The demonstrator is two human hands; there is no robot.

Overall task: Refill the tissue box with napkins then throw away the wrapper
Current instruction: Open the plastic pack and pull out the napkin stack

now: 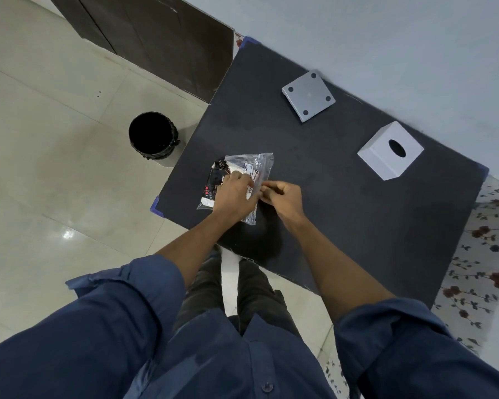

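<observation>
Lying flat near left edge of dark grey tabletop (357,226): clear plastic napkin pack w/ black-and-white print (252,164). Pressing down on it w/ left hand (233,194), fingers curled over the pack. Pinching its right edge w/ right hand (283,195), probably thumb and forefinger, closed on the wrapper. Sitting well apart toward far right: white square tissue box cover w/ round hole (391,151); beside it, grey square base plate w/ four dark dots (308,95). Standing on pale tiled floor just left of table: black-lined round bin (153,138).

Both arms extended fwd, left hand (233,194) palm-down w/ fingers curled, right hand (283,194) fingers pinched together.
</observation>
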